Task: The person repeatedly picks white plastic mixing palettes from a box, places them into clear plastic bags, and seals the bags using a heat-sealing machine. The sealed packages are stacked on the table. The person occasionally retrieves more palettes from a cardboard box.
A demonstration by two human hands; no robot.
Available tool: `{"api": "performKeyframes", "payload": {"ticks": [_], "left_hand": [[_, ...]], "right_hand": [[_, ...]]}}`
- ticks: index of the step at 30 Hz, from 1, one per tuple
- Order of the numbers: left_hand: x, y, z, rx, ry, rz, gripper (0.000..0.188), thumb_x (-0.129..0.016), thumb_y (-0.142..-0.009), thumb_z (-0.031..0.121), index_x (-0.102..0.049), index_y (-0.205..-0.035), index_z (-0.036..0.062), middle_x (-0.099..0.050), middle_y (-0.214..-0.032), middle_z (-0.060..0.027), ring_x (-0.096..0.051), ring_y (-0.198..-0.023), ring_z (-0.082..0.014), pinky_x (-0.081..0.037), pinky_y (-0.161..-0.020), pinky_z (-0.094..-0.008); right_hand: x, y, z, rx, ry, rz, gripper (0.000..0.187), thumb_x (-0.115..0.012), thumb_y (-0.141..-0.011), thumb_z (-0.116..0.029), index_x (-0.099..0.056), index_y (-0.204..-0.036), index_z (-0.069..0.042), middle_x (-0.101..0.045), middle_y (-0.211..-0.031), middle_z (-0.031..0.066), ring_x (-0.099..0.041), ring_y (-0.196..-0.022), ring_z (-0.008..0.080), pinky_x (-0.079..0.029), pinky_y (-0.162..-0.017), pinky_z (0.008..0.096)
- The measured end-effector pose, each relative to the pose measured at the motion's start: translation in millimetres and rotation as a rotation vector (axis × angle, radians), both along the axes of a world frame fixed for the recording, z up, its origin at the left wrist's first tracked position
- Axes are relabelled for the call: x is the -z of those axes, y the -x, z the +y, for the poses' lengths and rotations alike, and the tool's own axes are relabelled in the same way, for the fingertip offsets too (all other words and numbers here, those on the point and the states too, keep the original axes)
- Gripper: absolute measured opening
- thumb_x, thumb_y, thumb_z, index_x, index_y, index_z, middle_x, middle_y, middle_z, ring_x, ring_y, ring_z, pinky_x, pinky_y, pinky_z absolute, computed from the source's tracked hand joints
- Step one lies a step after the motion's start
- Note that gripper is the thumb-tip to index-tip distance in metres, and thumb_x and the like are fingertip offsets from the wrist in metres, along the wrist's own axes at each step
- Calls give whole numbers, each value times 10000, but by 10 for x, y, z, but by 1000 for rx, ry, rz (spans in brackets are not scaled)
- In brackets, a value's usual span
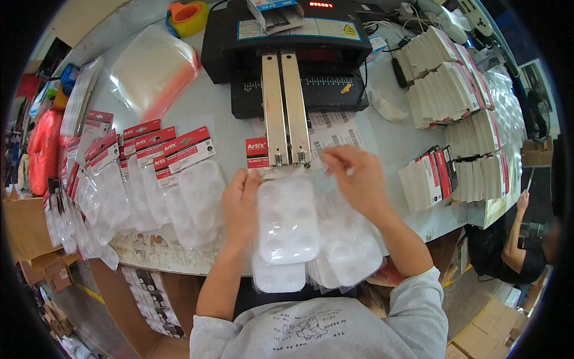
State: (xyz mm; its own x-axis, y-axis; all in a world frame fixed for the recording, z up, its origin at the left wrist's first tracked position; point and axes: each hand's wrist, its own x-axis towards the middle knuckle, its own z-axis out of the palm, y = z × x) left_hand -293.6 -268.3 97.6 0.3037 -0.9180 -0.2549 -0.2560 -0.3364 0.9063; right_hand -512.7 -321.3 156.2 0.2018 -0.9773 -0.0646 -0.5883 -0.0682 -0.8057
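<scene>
A white plastic paint palette in a clear bag lies in front of the black bench machine, its top end under the two metal arms. My left hand is closed at the bag's upper left edge, next to a red header card partly hidden by the arms. My right hand is raised to the right of the arm tips, thumb and fingertips pinched; whatever they hold is too small to make out. Beneath it, more bagged palettes are fanned out at the table's front edge.
Finished packs with red header cards overlap on the left. Clear bags lie behind them, near a tape roll. Stacks of header cards stand at right. Cardboard boxes sit below the table; another person is at far right.
</scene>
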Motion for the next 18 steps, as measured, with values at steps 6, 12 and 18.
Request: {"api": "performKeyframes", "payload": {"ticks": [6,12,18], "left_hand": [[-639,-434,89,-79,234,-1212,294,-620,-829,284,-594,-1018,61,-496,-1156,-155,-482,-1035,-293,-364,-841,-430],[-448,644,487,416,344,-630,270,-699,-744,241,-535,-843,52,-479,-1100,-135,-457,-1032,-297,-329,-880,-414],[-600,570,506,254,494,-267,132,-626,-826,123,-519,-840,46,-545,-984,-135,-501,-916,-211,-382,-781,-323]], "right_hand": [[-211,1398,126,565,422,772,588,-725,-730,-385,-536,-1181,-61,-591,-1089,161,-584,-958,318,-440,-828,389],[302,1895,316,677,271,606,551,-741,-711,-392,-583,-1102,-36,-633,-950,167,-628,-823,282,-479,-749,337],[-461,1160,346,688,313,243,494,-770,-686,-293,-608,-1051,-3,-651,-906,134,-652,-724,196,-498,-689,294]]}}
